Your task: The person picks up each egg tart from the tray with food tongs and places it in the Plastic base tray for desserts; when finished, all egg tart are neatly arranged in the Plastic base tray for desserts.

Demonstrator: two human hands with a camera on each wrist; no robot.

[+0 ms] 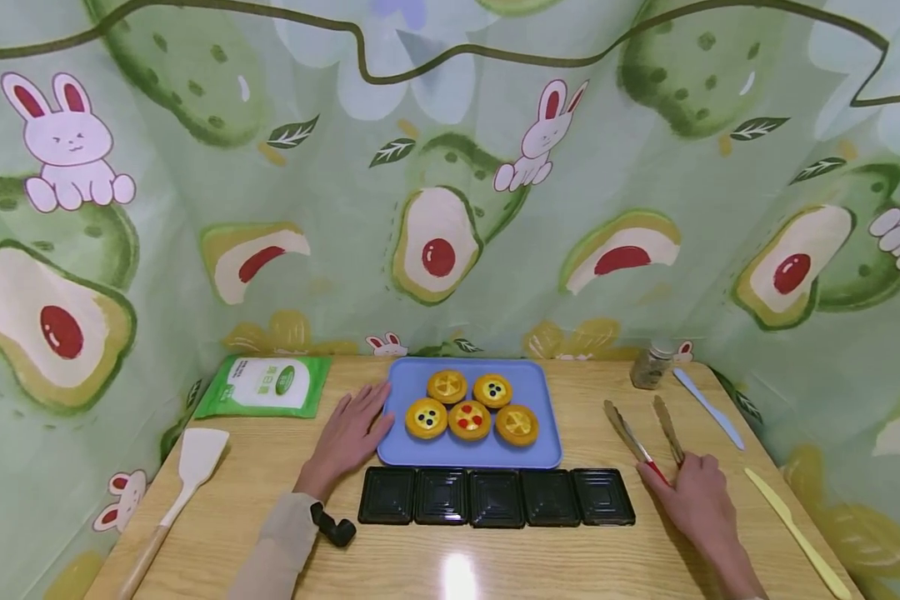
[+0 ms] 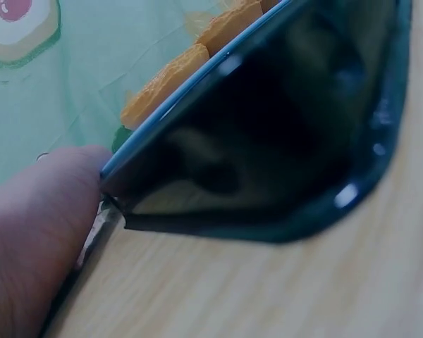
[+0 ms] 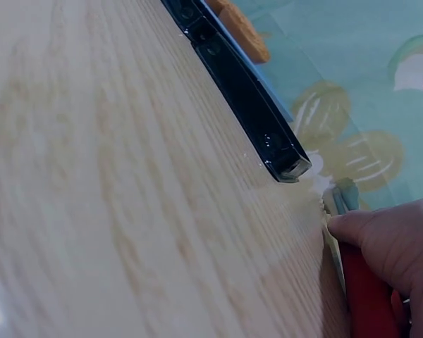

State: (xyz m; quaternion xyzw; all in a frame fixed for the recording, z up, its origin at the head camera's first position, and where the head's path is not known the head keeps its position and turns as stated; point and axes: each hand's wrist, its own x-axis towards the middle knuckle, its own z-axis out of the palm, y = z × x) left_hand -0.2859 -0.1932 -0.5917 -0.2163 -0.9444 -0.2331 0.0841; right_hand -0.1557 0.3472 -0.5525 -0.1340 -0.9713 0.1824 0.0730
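Note:
My left hand (image 1: pixel 351 435) lies at the left edge of a blue tray (image 1: pixel 549 457), fingers extended and thumb against the rim. Several egg tarts (image 1: pixel 469 420) sit on that tray, topped with dark berries, red pieces or yellow slices. In my right hand (image 1: pixel 696 502) are metal tongs (image 1: pixel 631 433) with red handles; their arms are spread and point toward the back, with nothing between the tips. The right wrist view shows the thumb along the red handle (image 3: pixel 366 296). A row of square black plastic trays (image 1: pixel 497 498) stands just in front of the blue tray.
A green-and-white packet (image 1: pixel 268 387) and a white spatula (image 1: pixel 195 467) lie at the left. On the right are a small glass jar (image 1: pixel 651 367), a blue knife (image 1: pixel 708 408) and a yellow knife (image 1: pixel 795 529). A patterned curtain (image 1: pixel 345 275) encloses the table.

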